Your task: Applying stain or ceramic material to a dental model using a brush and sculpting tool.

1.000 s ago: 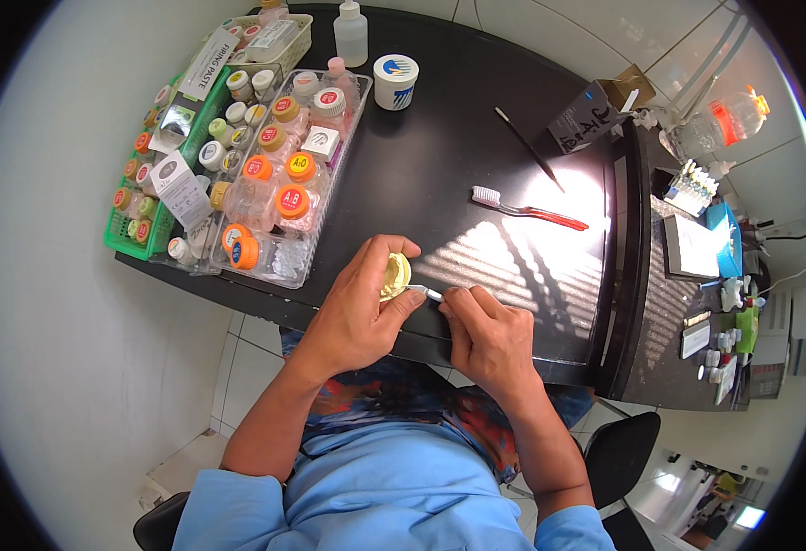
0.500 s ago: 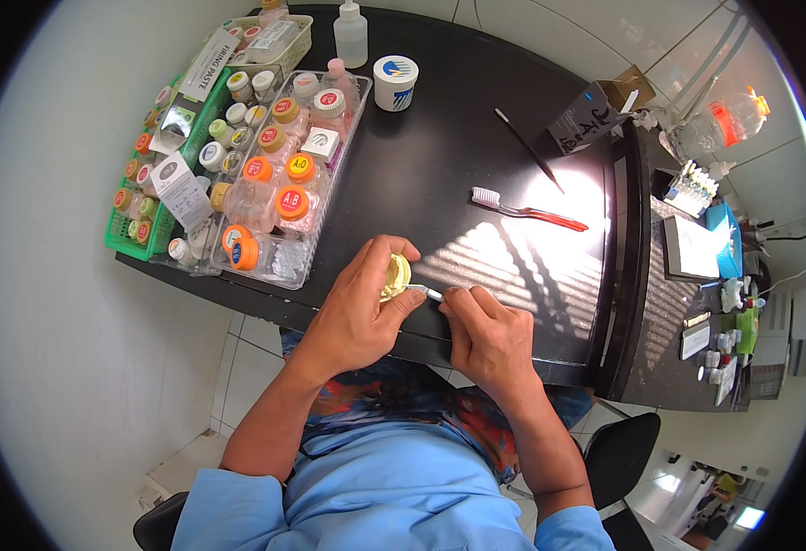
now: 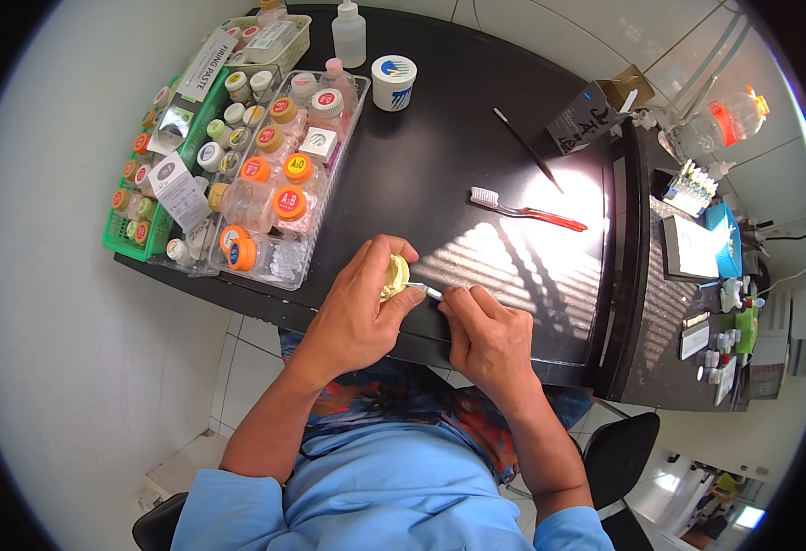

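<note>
My left hand (image 3: 357, 303) is wrapped round a pale yellow dental cast (image 3: 394, 278), near the front edge of the black table. The fingers hide much of the cast; its rounded rim shows between thumb and forefinger. Closed in a pinch, my right hand (image 3: 490, 335) grips a thin silver hand tool (image 3: 433, 294). The tool's narrow end reaches left to the cast, close by my left thumb. Most of its handle is hidden in the right fist, so I cannot tell its exact kind.
A clear tray (image 3: 304, 262) of capped bottles and a green basket (image 3: 155, 241) of small jars stand at the left. Beyond are a white tub (image 3: 394, 83) and a squeeze bottle (image 3: 349, 41). A red-handled toothbrush (image 3: 541, 215) and a thin brush (image 3: 527, 149) lie right.
</note>
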`<state>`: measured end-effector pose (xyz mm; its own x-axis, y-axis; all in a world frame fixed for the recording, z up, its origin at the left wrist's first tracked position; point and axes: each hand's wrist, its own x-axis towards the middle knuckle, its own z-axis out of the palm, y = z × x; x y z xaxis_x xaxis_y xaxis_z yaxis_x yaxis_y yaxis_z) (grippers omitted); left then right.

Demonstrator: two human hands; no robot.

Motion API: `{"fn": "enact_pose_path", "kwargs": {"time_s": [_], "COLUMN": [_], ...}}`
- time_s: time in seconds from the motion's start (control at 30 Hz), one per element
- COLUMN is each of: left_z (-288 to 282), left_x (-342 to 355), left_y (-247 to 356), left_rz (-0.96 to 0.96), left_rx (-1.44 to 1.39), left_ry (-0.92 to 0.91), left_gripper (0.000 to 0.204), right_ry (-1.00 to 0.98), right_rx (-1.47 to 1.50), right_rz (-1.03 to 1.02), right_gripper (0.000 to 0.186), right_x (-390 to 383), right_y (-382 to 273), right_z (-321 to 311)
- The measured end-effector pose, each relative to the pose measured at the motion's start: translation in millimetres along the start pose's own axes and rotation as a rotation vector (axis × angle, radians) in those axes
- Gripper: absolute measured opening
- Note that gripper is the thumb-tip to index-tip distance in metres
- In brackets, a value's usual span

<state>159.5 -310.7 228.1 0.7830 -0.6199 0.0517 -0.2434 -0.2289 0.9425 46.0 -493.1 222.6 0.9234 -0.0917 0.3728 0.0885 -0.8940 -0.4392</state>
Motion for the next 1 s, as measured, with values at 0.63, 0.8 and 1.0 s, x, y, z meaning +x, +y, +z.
{"fn": "enact_pose_path", "kwargs": {"time_s": [0.63, 0.8, 1.0], "left_z": [2.7, -1.8, -4.0], "left_x": [0.1, -1.5, -2.2], "left_y": [-3.6, -4.6, -3.5], "left_rz": [0.048, 0.032, -0.008], "left_rx": [0.006, 0.009, -0.048], "left_ry": [0.025, -0.028, -0.057], "left_gripper": [0.034, 0.047, 0.05], "right_ry": [0.031, -0.033, -0.032], "right_rx": [0.038, 0.042, 0.035], "right_rz": [0.005, -0.002, -0.019], "right_gripper": [0.007, 0.007, 0.007], "right_x": [-0.6, 0.1, -0.8], "right_y": [3.2, 0.2, 1.2], "right_z": [0.5, -5.9, -2.7]}}
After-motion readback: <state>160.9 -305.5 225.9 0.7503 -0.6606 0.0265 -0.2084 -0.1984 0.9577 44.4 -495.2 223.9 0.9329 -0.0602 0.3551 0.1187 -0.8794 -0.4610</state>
